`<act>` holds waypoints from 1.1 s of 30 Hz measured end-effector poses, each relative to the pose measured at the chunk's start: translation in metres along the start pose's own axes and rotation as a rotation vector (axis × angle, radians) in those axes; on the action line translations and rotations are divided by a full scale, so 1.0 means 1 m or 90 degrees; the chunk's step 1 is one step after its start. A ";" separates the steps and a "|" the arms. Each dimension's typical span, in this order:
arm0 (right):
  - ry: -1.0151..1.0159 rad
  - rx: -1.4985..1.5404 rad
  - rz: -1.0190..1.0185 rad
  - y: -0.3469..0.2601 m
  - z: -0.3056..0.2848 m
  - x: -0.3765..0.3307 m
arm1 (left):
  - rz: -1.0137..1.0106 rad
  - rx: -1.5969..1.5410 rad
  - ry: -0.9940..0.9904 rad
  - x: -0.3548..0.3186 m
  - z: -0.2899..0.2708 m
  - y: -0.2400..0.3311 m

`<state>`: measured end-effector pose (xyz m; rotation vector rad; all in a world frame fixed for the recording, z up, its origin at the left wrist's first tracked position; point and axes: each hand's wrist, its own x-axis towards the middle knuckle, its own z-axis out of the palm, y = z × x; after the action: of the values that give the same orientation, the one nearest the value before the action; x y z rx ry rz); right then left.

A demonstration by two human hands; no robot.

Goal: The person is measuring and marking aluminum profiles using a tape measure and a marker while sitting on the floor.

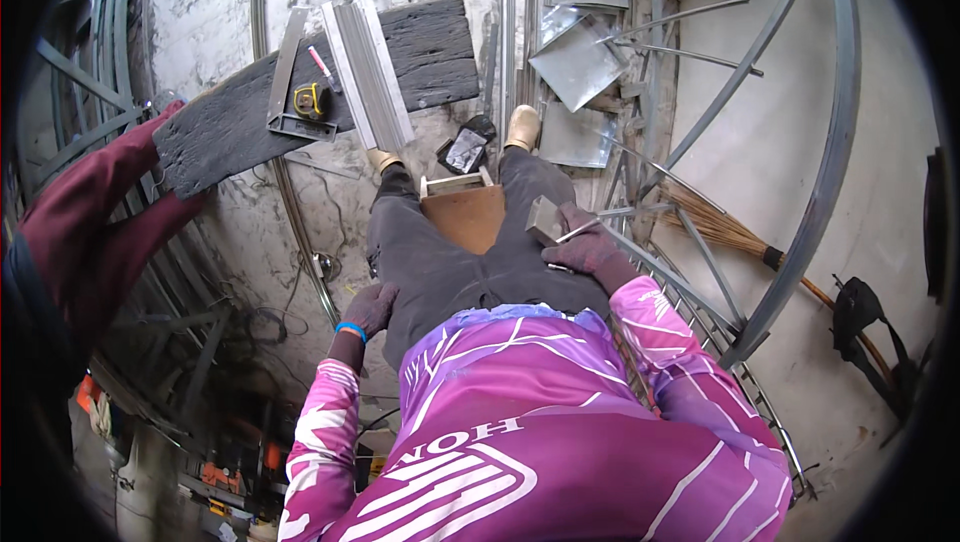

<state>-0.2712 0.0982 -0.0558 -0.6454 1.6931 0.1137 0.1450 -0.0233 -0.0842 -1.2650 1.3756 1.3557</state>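
My right hand (pixel 588 245), in a dark glove, rests by my right thigh. Its fingers are closed around the thin metal handle of what looks like a hammer (pixel 545 221) with a blocky grey head. On my left thigh lies my left hand (pixel 370 309), also gloved, holding nothing, its fingers laid along the trouser leg. Between my legs is a brown wooden stool (pixel 466 214). Ahead, a dark plank (pixel 430 52) carries grey metal channels (pixel 368 77), a try square (pixel 287 67), a yellow tape measure (pixel 310 100) and a pink-and-white marker (pixel 322 66).
A person in maroon sleeves (pixel 85 207) is at the left, next to the plank's end. Sheet-metal pieces (pixel 580 62) lie ahead to the right. A curved steel frame (pixel 835 142), thin rods and a straw broom (pixel 735 232) stand on the right. A black pouch (pixel 468 145) lies between my feet.
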 end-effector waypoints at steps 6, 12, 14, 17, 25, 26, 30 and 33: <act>-0.063 0.136 0.059 0.022 0.001 -0.037 | 0.001 -0.054 -0.127 -0.076 -0.020 0.060; -0.160 0.262 -0.055 0.070 0.014 -0.045 | 0.117 0.155 -0.202 -0.015 -0.010 0.036; -0.118 0.469 -0.021 0.048 0.008 0.001 | 0.246 0.170 -0.199 0.051 -0.040 0.052; -0.136 0.710 -0.033 0.068 0.003 0.143 | 0.374 0.143 0.064 0.149 -0.062 0.087; -0.084 0.915 -0.458 -0.004 0.034 0.300 | 0.663 0.164 0.132 0.279 -0.038 0.151; -0.114 0.926 -0.436 -0.007 0.040 0.293 | 0.657 0.189 0.102 0.286 -0.032 0.148; -0.243 0.980 -0.504 0.013 0.074 0.291 | 0.710 0.229 0.065 0.270 -0.026 0.165; -0.205 0.953 -0.686 0.006 0.078 0.272 | 0.747 0.320 0.251 0.270 -0.021 0.160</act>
<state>-0.2286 0.0404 -0.3293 -0.2330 0.5686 -1.5561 -0.0555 -0.0864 -0.3176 -0.3085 2.7522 1.2930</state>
